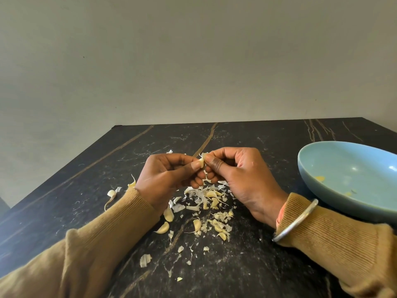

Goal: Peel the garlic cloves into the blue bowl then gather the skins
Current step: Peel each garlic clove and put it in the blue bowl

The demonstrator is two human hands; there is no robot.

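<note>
While both hands [163,171] [234,168] pinch one small pale garlic clove [201,162], peel gently above the dark marble worktop [247,265], then drop it rightward.

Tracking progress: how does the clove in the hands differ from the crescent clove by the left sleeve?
The held clove is pinched between left hand and right hand, above the table; the crescent clove lies on it. Fingers mostly hide the held clove; the crescent clove shows whole. Both are pale.
</note>
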